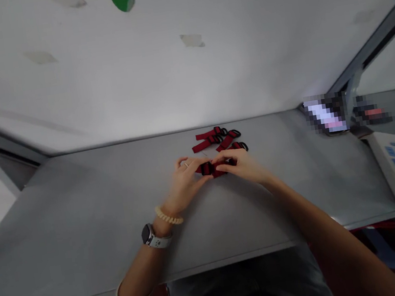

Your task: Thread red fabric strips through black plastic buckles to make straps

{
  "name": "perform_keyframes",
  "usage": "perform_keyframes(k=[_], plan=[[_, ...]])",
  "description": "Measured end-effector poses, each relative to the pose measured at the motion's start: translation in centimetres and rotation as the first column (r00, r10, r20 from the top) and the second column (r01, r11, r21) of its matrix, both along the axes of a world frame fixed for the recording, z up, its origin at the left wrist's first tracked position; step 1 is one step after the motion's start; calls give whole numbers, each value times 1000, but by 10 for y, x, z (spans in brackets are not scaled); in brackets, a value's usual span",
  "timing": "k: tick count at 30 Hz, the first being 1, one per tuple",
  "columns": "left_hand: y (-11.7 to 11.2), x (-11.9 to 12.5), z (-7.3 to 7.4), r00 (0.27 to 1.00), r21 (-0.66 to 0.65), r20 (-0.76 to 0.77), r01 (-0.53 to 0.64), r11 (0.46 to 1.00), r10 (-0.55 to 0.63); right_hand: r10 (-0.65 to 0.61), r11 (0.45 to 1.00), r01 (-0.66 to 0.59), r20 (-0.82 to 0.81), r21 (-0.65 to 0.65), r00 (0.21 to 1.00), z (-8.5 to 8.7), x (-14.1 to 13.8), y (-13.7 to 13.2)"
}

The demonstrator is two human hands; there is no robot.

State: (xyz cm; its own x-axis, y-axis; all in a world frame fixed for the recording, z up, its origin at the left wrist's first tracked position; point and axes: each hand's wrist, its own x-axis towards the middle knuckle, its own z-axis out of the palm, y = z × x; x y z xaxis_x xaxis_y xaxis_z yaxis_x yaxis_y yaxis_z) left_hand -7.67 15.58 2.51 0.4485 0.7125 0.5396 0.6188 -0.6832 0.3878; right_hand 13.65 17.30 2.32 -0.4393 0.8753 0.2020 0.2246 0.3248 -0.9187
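Your left hand [184, 182] and right hand [241, 166] close on a red webbing strap [211, 168], more straps [222, 139] just beyond, well back from the counter's near edge [200, 266].

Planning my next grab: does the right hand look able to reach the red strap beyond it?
Probably yes: the right hand sits close to that red strap, nothing between them, though it grips another strap.

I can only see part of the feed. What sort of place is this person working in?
Probably a small workshop or assembly station: a grey work table beside a metal frame, red webbing straps with black buckles laid out, and the left hand and right hand holding one strap.
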Motion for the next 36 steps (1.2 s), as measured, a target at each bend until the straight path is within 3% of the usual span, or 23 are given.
perform_keyframes(k=[5, 12, 17, 22, 26, 31, 36], plan=[[-1, 1, 1, 998, 4, 59, 3, 1000, -4, -26, 1000, 26, 4, 10, 1000, -5, -2, 1], [-1, 3, 0, 996, -13, 83, -14, 1000, 15, -34, 955, -59, -303, -290, 952, -9, -12, -5], [-1, 3, 1, 997, -64, 80, 6, 998, -1, -53, 929, -98, -389, -357, 920, -14, -16, -5], [-1, 2, 1, 998, -112, 70, -2, 994, 9, -34, 937, -101, -378, -333, 925, -12, -16, -6], [-4, 3, 3, 998, -108, 67, -6, 994, 14, 60, 961, -144, -331, -237, 942, -10, -18, -9], [-3, 6, 0, 966, -180, 258, 33, 983, 15, -33, 989, -8, -273, -147, 962, -9, -22, -12], [3, 4, -7, 895, -269, 447, 142, 952, -7, -52, 991, 17, -275, -130, 960, -7, -23, -11]])
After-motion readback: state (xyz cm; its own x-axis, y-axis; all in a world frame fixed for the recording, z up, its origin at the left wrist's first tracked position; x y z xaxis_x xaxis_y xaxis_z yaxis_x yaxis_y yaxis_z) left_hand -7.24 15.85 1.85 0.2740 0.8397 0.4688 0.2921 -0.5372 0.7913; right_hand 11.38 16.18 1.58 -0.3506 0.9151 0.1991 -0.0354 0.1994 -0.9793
